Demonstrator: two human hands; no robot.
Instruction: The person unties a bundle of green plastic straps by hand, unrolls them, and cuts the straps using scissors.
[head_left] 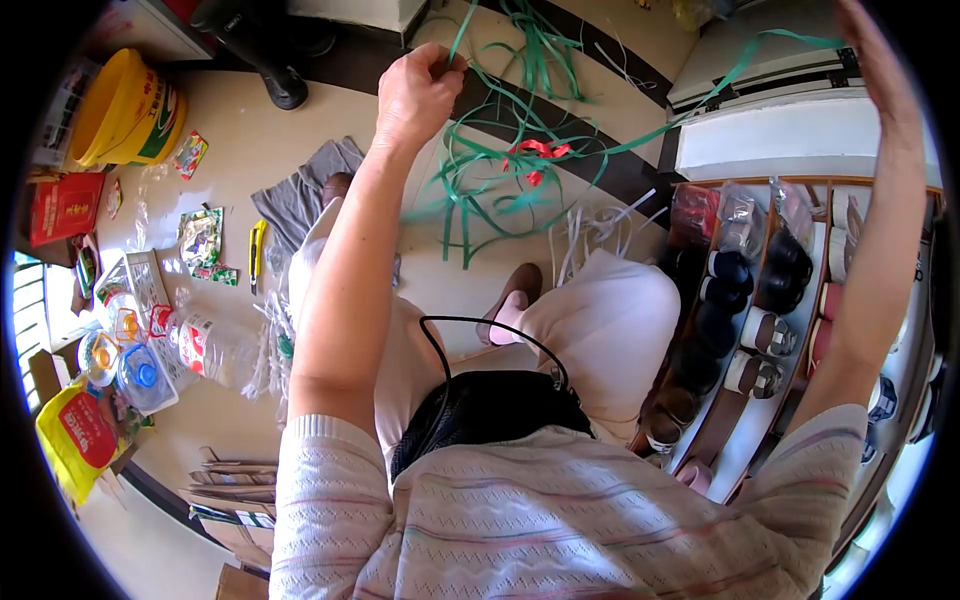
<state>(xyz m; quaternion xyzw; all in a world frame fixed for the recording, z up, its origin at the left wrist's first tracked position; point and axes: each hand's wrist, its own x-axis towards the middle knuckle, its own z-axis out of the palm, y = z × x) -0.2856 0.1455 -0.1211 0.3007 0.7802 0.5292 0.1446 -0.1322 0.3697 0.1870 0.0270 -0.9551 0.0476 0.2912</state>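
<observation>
My left hand (418, 95) is raised in front of me, its fingers closed round a green plastic strap (462, 32). At the far upper right is my right hand (880, 65), blurred and partly cut off by the view's edge. Another length of green strap (740, 66) rises to it from the floor, and it appears gripped there. Between my arms, a loose tangle of green strapping (490, 180) spreads over the tiles, with a red strip (538, 152) caught in it. White straps (590, 235) lie beside my knee.
A shoe rack (725, 330) stands close on my right. To my left are a yellow bucket (125, 105), a yellow utility knife (256, 250), large plastic bottles (205, 345) and flattened cardboard (235, 500). A black boot (265, 60) stands ahead. A grey cloth (305, 190) lies near my foot.
</observation>
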